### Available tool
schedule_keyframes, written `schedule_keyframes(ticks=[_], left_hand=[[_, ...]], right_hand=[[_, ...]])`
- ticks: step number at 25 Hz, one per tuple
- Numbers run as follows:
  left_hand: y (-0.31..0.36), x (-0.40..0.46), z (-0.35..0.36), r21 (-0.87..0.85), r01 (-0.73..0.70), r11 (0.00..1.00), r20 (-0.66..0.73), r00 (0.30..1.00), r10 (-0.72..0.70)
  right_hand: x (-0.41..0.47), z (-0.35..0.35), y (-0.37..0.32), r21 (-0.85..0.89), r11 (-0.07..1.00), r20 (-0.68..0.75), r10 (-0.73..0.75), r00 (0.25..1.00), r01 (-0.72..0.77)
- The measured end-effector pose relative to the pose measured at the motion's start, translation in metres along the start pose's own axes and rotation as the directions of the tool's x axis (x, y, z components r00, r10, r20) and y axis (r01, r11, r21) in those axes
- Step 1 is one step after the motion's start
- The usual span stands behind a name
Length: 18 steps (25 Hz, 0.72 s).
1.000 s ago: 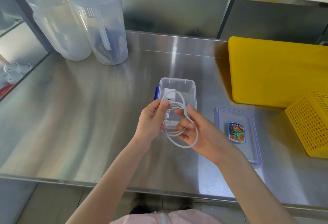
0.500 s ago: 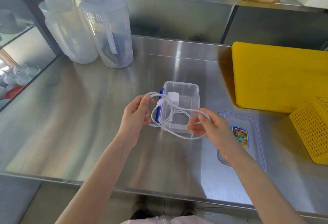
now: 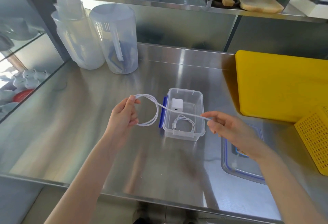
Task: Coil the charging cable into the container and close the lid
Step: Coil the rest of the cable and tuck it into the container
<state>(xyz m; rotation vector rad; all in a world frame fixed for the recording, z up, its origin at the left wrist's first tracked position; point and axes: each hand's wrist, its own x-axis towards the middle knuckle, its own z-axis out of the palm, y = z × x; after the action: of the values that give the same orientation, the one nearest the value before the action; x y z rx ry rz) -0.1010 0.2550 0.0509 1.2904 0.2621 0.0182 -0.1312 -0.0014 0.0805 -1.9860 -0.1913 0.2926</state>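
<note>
The left hand (image 3: 124,115) pinches several loops of a white charging cable (image 3: 157,110) above the steel worktop (image 3: 88,126). One strand runs from the loops to the right hand (image 3: 229,128), which pinches it between thumb and forefinger. Between the hands, and below the strand, stands an open clear container (image 3: 200,131) holding a white charger block (image 3: 177,105) and a second coiled cable (image 3: 184,123). The lid (image 3: 229,167) lies flat under the right wrist.
</note>
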Motion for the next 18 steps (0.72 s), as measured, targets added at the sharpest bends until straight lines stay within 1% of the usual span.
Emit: schedule_keyframes(ticks=[2,3,5,7,8,9,11,14,16,18], left_hand=[[0.0,0.0,0.003,-0.159,0.071,0.985,0.033,0.997,-0.067],[-0.001,-0.001,0.006,-0.245,0.118,0.962,0.065,0.992,-0.105],[-0.004,-0.003,0.015,-0.378,0.209,0.902,0.141,0.976,-0.168],[-0.007,-0.007,0.024,-0.435,0.268,0.86,0.192,0.96,-0.202],[-0.008,-0.009,0.029,-0.448,0.282,0.848,0.206,0.956,-0.209],[-0.009,-0.012,0.033,-0.461,0.291,0.838,0.217,0.953,-0.212],[-0.01,-0.016,0.041,-0.485,0.293,0.824,0.221,0.953,-0.208],[-0.012,-0.02,0.049,-0.471,0.244,0.848,0.18,0.967,-0.178],[-0.018,-0.026,0.055,-0.417,0.183,0.89,0.14,0.981,-0.136],[-0.027,-0.031,0.061,-0.322,0.111,0.94,0.077,0.993,-0.09]], right_hand=[[0.0,0.007,-0.003,-0.079,0.996,0.063,-0.032,0.997,0.037],[0.001,0.012,-0.004,-0.087,0.995,0.076,-0.036,0.996,0.043],[0.004,0.021,-0.005,-0.151,0.986,0.062,-0.058,0.996,0.067],[0.007,0.029,-0.002,-0.293,0.953,0.043,-0.074,0.996,0.084],[0.008,0.033,0.0,-0.335,0.939,0.028,-0.07,0.997,0.076],[0.009,0.038,0.001,-0.336,0.94,-0.006,-0.07,0.998,0.064],[0.011,0.046,0.002,-0.233,0.971,-0.113,-0.079,0.99,0.051],[0.014,0.055,0.004,0.029,0.999,-0.288,-0.011,0.958,0.02],[0.016,0.057,0.0,0.279,0.96,-0.337,0.068,0.939,0.031],[0.017,0.056,-0.005,0.513,0.858,-0.291,0.139,0.947,0.032]])
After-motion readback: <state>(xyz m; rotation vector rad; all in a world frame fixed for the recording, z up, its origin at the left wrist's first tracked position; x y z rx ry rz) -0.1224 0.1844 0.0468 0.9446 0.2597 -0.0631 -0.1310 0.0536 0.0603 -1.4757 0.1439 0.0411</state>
